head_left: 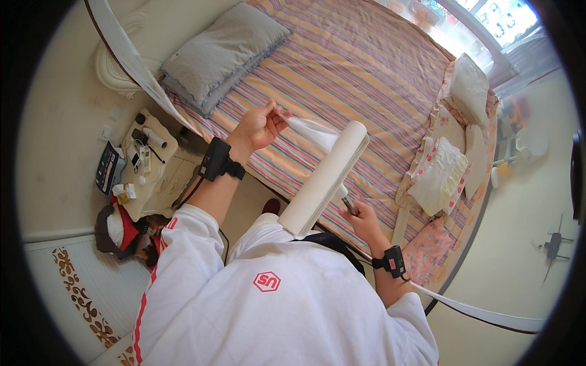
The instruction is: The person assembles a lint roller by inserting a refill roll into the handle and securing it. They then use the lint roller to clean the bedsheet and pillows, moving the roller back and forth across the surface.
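A large white lint roller (323, 177) is held slantwise in front of my body, above the near edge of the bed. My right hand (364, 222) is closed round its metal handle (349, 202). From the roller's upper end a thin, whitish peeled sheet (310, 132) stretches away to the left. Its far corner is pinched between the fingers of my left hand (259, 125). Under both hands lies a striped orange, pink and blue bedsheet (342, 67).
Grey pillows (226, 55) are stacked at the bed's far left. Folded bedding (436, 171) and a white pillow (469, 91) lie along the right side. A cream nightstand (152, 171) with small items stands at left. White fabric-covered rails (131, 55) border the bed.
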{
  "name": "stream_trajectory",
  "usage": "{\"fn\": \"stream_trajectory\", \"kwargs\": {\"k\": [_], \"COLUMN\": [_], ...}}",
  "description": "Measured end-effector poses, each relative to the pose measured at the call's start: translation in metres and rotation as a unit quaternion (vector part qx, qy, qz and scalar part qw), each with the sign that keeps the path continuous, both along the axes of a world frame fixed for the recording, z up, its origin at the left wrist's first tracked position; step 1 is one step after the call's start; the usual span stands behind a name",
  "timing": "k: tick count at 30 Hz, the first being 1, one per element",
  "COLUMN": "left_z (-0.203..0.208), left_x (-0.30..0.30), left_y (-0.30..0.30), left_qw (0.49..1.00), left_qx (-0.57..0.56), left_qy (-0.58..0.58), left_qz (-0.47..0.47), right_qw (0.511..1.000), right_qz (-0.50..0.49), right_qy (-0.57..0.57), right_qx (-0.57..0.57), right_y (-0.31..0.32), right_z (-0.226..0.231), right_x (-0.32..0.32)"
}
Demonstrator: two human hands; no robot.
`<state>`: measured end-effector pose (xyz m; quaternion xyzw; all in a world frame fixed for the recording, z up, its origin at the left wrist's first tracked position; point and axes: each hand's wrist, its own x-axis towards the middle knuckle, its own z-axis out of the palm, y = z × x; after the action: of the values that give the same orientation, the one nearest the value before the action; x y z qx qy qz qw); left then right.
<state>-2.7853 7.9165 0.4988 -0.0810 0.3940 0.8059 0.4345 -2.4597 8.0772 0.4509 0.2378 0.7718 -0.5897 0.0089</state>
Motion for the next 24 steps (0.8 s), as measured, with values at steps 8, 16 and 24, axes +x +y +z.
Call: {"fn": "stream_trajectory", "kwargs": {"k": [8, 16, 24], "left_z": [0.018, 0.024, 0.018], "left_x": [0.015, 0.023, 0.019], "left_y": [-0.012, -0.023, -0.03], "left_qw": [0.962, 0.773, 0.965], "left_qx": [-0.039, -0.152, 0.077], "left_qy": [0.211, 0.509, 0.196], "left_qz": [-0.171, -0.346, -0.154], "right_qw": [1.0, 0.999, 0.993], "right_qz": [0.023, -0.006, -0.084], "right_qy": [-0.005, -0.007, 0.013], "right_qx": [0.016, -0.051, -0.076], "right_y": [0.009, 0.015, 0.032], "right_z": [0.012, 0.022, 0.013], "right_x": [-0.005, 0.007, 0.023]}}
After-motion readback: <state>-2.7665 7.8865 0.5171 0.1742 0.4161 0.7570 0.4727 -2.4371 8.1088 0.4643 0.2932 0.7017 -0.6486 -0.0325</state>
